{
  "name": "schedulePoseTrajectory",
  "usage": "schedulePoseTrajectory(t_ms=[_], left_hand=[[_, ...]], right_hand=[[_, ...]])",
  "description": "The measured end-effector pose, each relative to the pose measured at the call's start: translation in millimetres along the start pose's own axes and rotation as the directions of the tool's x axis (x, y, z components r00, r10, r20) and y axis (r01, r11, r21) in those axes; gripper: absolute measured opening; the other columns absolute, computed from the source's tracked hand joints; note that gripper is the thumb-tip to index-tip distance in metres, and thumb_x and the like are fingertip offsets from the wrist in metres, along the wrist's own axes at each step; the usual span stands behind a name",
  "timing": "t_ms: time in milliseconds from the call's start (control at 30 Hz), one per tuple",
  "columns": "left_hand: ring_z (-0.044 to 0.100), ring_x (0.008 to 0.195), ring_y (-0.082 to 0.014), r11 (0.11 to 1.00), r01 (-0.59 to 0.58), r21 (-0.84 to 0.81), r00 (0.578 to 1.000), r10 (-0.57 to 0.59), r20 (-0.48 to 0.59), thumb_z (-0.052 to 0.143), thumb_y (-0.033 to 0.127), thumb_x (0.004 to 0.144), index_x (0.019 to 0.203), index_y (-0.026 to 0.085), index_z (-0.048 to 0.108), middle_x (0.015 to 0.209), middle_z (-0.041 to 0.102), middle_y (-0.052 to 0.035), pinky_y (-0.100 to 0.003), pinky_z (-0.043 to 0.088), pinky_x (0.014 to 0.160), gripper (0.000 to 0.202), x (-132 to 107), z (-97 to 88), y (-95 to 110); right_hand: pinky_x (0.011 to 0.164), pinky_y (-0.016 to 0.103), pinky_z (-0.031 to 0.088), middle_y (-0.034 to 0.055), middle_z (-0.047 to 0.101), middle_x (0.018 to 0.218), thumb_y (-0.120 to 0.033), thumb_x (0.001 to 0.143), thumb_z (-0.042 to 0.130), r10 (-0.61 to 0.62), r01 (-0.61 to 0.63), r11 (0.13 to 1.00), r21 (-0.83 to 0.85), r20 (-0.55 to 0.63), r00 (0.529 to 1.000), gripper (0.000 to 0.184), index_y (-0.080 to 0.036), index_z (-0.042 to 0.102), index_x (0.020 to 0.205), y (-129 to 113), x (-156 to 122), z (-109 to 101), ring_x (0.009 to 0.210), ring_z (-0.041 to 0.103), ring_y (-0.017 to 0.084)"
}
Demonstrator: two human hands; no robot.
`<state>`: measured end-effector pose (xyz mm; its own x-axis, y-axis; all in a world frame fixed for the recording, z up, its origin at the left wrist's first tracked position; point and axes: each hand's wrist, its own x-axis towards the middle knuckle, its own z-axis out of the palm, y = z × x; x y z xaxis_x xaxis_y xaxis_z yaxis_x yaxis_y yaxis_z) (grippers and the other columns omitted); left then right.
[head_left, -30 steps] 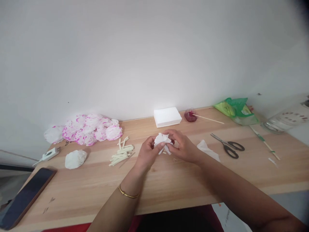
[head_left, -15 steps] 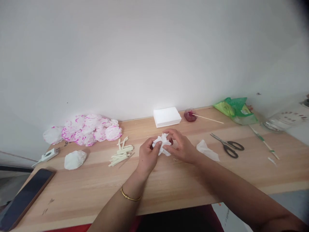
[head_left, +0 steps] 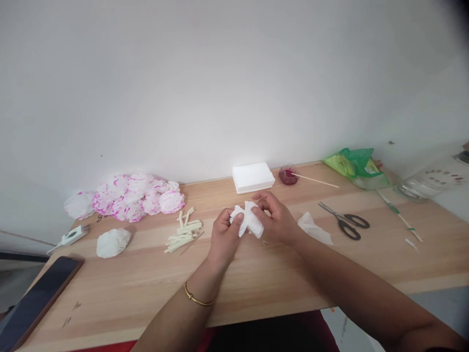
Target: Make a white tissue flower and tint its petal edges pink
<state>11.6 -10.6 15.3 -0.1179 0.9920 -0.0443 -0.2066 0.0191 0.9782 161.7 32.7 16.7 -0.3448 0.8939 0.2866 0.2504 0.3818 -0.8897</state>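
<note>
The left hand (head_left: 225,233) and right hand (head_left: 275,218) pinch a crumpled white tissue (head_left: 246,220) between thumbs and fingers above the table (head_left: 256,288), between the pale strips (head_left: 185,234) and the scissors (head_left: 344,221).

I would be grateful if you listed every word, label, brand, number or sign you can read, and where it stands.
Nothing can be read for certain.
Clear jar: reddish marks, too blurred to read.
Pale surface below the table: dark marks, too small to read.
Table near the phone: dark marks, not legible as writing.
Table beside the pink-tinged puffs: looped marks, unclear.
</note>
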Motion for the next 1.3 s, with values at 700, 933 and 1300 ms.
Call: schedulePoseTrajectory(t_ms=[700,933,1300], left_hand=[[0.055,0.057,-0.0088,0.945,0.151,-0.289,0.989,-0.147,0.034,0.074,0.037,0.068,0.083,0.015,0.058,0.07,0.063,0.0004,-0.022,0.042,0.056,0.031,6.3,-1.7,-2.2],[0.053,0.06,-0.0083,0.969,0.112,-0.222,0.993,-0.116,-0.007,0.073,0.039,0.07,0.081,0.015,0.059,0.069,0.061,0.0022,-0.021,0.041,0.06,0.03,7.1,-3.9,-8.4],[0.055,0.062,-0.0096,0.959,0.132,-0.249,0.987,-0.149,-0.052,0.075,0.037,0.067,0.08,0.014,0.059,0.07,0.062,0.0007,-0.023,0.042,0.062,0.031,9.0,-5.5,-8.5]], right_hand=[[0.067,0.03,0.048,0.004,0.063,0.088,-0.022,0.083,0.054,-0.132,0.155,0.976,-0.152,0.151,0.98,0.039,-0.02,0.044,0.121,-3.8,-1.4,-1.0,0.07,0.057,0.015],[0.079,0.033,0.048,0.005,0.062,0.094,-0.025,0.085,0.054,-0.141,0.152,0.98,-0.13,0.095,0.986,0.037,-0.02,0.045,0.121,0.2,-0.8,-2.2,0.086,0.059,0.018],[0.072,0.028,0.047,0.0025,0.058,0.09,-0.024,0.085,0.054,-0.113,0.114,0.993,-0.025,0.05,0.992,0.033,-0.021,0.047,0.117,-4.3,-1.2,-2.6,0.079,0.056,0.015]])
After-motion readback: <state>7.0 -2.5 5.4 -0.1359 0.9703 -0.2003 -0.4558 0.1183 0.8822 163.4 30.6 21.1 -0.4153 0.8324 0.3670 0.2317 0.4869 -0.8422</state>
